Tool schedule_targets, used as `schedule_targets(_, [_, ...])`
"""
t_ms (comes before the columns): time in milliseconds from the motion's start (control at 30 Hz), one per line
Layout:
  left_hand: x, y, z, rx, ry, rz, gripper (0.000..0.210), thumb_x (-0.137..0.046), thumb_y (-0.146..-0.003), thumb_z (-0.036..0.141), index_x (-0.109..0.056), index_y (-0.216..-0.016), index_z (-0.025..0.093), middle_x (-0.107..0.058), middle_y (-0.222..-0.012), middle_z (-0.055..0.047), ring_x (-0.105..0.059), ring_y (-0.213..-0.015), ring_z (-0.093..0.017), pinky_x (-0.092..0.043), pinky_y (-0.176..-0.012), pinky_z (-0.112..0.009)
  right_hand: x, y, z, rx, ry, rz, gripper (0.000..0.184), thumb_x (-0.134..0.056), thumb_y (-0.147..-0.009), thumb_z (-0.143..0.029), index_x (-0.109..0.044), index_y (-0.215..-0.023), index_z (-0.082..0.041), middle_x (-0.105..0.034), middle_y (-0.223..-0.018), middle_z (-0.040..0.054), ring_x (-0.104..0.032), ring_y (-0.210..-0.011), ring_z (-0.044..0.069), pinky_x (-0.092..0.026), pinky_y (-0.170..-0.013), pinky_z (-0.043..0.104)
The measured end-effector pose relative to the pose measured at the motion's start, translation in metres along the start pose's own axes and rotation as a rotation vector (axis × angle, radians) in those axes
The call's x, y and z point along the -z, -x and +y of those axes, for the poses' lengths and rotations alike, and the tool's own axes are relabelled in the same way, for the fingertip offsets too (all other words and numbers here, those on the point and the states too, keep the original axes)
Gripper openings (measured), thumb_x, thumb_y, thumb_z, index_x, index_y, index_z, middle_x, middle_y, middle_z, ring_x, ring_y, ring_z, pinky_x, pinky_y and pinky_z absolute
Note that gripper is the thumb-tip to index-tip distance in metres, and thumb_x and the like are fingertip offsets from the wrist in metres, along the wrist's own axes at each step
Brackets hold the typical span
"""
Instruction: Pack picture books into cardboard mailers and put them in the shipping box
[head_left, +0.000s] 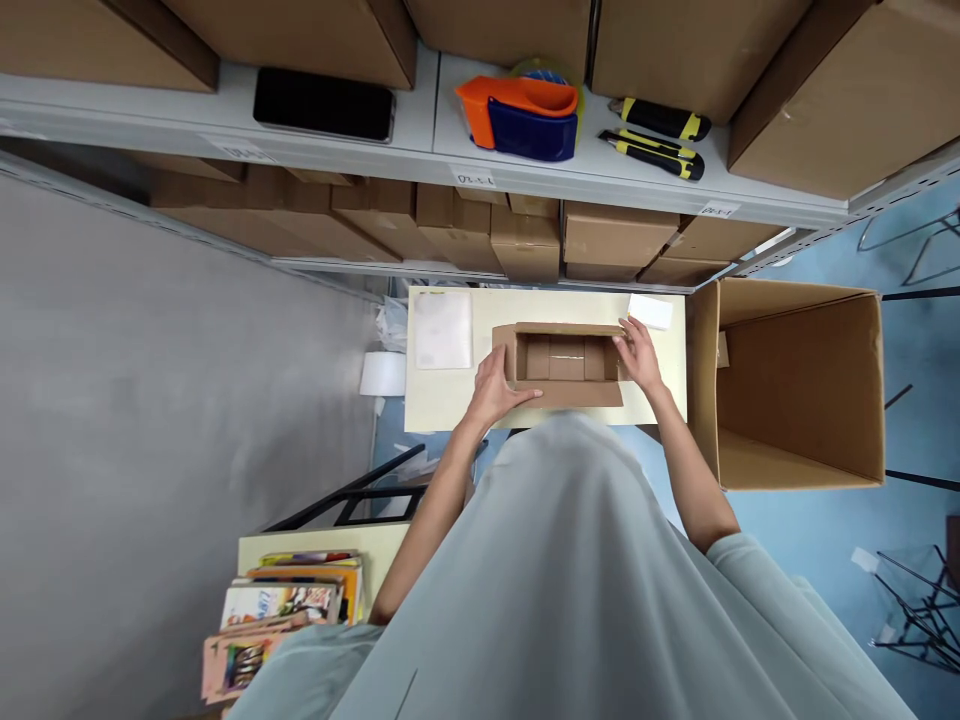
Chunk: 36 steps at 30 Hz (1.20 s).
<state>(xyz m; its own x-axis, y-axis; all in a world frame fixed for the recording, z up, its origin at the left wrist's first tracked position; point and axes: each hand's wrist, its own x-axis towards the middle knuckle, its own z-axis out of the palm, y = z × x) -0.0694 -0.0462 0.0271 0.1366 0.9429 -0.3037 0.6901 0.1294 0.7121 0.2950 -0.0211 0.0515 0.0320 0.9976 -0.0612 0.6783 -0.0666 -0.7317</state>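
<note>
A small cardboard box stands on the pale table with its top flaps folded outward. Its inside shows bare cardboard. My left hand holds the box's left end, fingers against the left flap and thumb stretched along the near flap. At the opposite end, my right hand has its fingertips on the right flap near the far corner. Just beyond that hand lies a small white box. A flat whitish packet rests at the table's left.
A large open carton stands right of the table. Overhead, a shelf carries a phone, an orange-and-blue tape dispenser, utility knives and cartons. Magazines are stacked at lower left.
</note>
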Motion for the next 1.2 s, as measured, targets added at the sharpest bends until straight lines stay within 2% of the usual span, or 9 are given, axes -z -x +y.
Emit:
schedule_targets(133, [-0.002,0.003,0.005,-0.054,-0.060,-0.091,0.139,-0.103,-0.067,0.055,-0.026,-0.177,0.023,-0.029,-0.182,-0.024,-0.026,-0.170,-0.047,-0.029,-0.137,-0.062,-0.004,-0.036,-0.001,-0.068,0.041,-0.023,0.057,-0.037,-0.113,-0.065,-0.073,-0.117,-0.021,-0.077,-0.127,0.0174,-0.068,-0.125,0.032,-0.053,-0.112,0.048])
schedule_targets(233, [-0.013,0.007,0.008,-0.085,-0.038,-0.096,0.134,-0.099,-0.075,0.049,-0.019,-0.179,0.023,-0.023,-0.184,-0.025,-0.025,-0.172,-0.044,-0.029,-0.137,-0.061,-0.016,-0.053,0.001,-0.255,0.009,0.017,0.056,-0.041,-0.111,-0.064,-0.069,-0.125,-0.018,-0.078,-0.097,0.0103,-0.071,-0.093,0.027,-0.056,-0.091,0.038])
schedule_targets(300, [-0.023,0.007,0.010,-0.093,-0.005,-0.062,0.132,-0.097,-0.080,0.044,-0.014,-0.180,0.020,-0.023,-0.184,-0.026,-0.026,-0.172,-0.043,-0.028,-0.138,-0.059,-0.025,-0.060,0.003,-0.306,-0.023,0.052,0.056,-0.046,-0.109,-0.061,-0.065,-0.135,-0.015,-0.078,-0.094,0.0083,-0.070,-0.086,0.024,-0.056,-0.086,0.035])
schedule_targets(500, [-0.042,0.002,0.013,-0.027,0.069,0.030,0.127,-0.092,-0.085,0.031,-0.009,-0.181,0.020,-0.029,-0.183,-0.022,-0.031,-0.170,-0.040,-0.028,-0.140,-0.056,-0.034,-0.061,0.013,-0.224,-0.001,0.011,0.060,-0.037,-0.111,-0.062,-0.077,-0.108,-0.018,-0.080,-0.116,0.0174,-0.071,-0.110,0.030,-0.055,-0.105,0.042])
schedule_targets(733, [-0.043,0.009,0.007,-0.049,0.144,0.000,0.128,-0.092,-0.086,0.043,-0.009,-0.181,0.020,-0.027,-0.184,-0.022,-0.029,-0.171,-0.041,-0.027,-0.141,-0.057,-0.020,-0.055,0.015,-0.120,0.179,-0.030,0.059,-0.037,-0.112,-0.060,-0.081,-0.114,-0.019,-0.073,-0.128,0.0202,-0.062,-0.131,0.034,-0.048,-0.121,0.057])
schedule_targets(867, [-0.021,0.017,0.000,-0.081,0.178,-0.059,0.129,-0.094,-0.082,0.057,-0.017,-0.180,0.022,-0.028,-0.184,-0.020,-0.027,-0.171,-0.041,-0.027,-0.140,-0.056,-0.008,-0.054,-0.020,-0.022,0.270,0.051,0.052,-0.046,-0.110,-0.055,-0.080,-0.121,-0.017,-0.063,-0.145,0.0253,-0.055,-0.141,0.040,-0.042,-0.125,0.068])
schedule_targets(1000, [0.026,0.016,-0.023,-0.061,0.181,0.042,0.095,-0.077,-0.097,0.061,-0.037,-0.173,0.021,-0.037,-0.181,-0.017,-0.032,-0.170,-0.036,-0.030,-0.140,-0.050,-0.022,-0.055,-0.095,0.114,0.355,0.161,0.050,-0.043,-0.113,-0.051,-0.071,-0.141,-0.021,-0.045,-0.167,0.0225,-0.034,-0.162,0.043,-0.035,-0.128,0.076])
schedule_targets(1100, [0.070,0.001,-0.062,-0.007,0.156,0.171,0.066,-0.061,-0.108,0.052,-0.048,-0.165,0.021,-0.050,-0.172,-0.016,-0.044,-0.163,-0.032,-0.036,-0.136,-0.050,-0.072,-0.059,-0.158,0.177,0.303,0.092,0.049,-0.038,-0.116,-0.049,-0.066,-0.147,-0.025,-0.049,-0.166,0.0190,-0.041,-0.159,0.041,-0.038,-0.127,0.072])
schedule_targets(1200, [0.103,-0.024,-0.112,0.107,0.139,0.261,0.057,-0.063,-0.107,0.042,-0.056,-0.158,0.018,-0.058,-0.163,-0.017,-0.055,-0.153,-0.033,-0.046,-0.129,-0.049,-0.152,-0.068,-0.199,0.196,0.163,-0.125,0.046,-0.038,-0.117,-0.046,-0.066,-0.147,-0.024,-0.060,-0.154,0.0174,-0.057,-0.146,0.037,-0.048,-0.124,0.061])
